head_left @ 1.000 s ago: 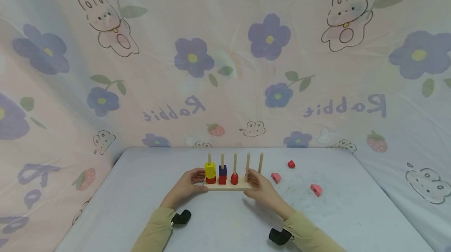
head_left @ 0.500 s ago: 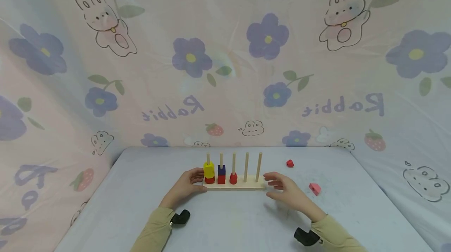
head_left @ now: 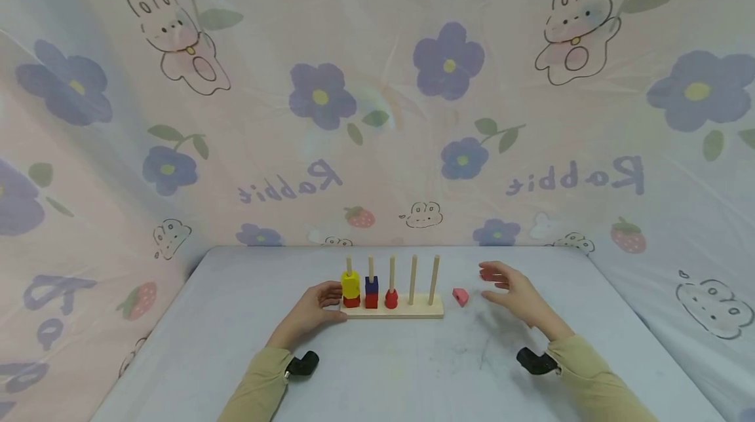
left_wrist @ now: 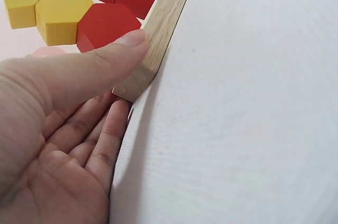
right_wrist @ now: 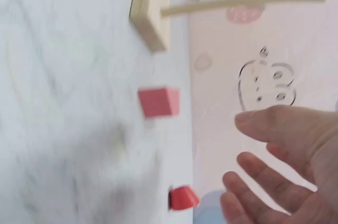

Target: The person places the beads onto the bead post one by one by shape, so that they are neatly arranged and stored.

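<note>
A home play corner, likely a child's space, is suggested. A pale table (head_left: pixel 236 343) is enclosed on three sides by a draped pink and blue sheet (head_left: pixel 377 114) printed with cartoon rabbits, purple flowers, strawberries and the word "Rabbit". A wooden peg toy (head_left: pixel 392 307) with coloured blocks is set on the table, and small pink blocks (head_left: pixel 461 296) are scattered beside it.

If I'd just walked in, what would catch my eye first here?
Probably the wooden peg board mid-table, with yellow, blue and red blocks stacked on its three left pegs and two pegs bare. The left hand holds its left end, while the right hand hovers open to the right, near a small red piece and a pink block. Behind hangs a bunny-and-flower cloth.
</note>
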`<state>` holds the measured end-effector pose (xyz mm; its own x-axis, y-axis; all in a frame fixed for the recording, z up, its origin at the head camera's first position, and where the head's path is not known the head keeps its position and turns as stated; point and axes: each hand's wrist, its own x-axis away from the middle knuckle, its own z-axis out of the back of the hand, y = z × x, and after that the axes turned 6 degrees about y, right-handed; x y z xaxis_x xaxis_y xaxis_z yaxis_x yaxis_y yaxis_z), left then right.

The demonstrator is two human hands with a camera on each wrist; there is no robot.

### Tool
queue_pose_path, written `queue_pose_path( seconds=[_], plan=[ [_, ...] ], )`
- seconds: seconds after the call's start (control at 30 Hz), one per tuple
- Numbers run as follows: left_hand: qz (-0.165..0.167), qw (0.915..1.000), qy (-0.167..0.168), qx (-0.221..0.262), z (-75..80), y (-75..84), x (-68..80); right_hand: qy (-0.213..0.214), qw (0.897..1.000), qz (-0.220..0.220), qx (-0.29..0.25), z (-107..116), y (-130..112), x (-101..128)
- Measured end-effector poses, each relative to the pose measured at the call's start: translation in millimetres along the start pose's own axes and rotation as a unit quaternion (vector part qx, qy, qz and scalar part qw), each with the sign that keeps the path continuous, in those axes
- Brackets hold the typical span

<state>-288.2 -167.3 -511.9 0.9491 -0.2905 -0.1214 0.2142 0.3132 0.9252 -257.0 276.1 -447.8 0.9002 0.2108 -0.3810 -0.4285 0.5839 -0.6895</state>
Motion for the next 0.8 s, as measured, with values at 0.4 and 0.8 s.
queue_pose_path(
  seconds=[0.4, 0.8],
  plan=[
    [0.003, 1.0, 0.001, 0.0, -0.3, 2.2, -2.0, 0.004, 0.998, 0.028, 0.063, 5, 35, -27],
    [0.002, 1.0, -0.002, 0.001, -0.1, 1.6, -1.6, -0.061, 0.994, -0.025, 0.083, 2, 55, -45]
  ],
)
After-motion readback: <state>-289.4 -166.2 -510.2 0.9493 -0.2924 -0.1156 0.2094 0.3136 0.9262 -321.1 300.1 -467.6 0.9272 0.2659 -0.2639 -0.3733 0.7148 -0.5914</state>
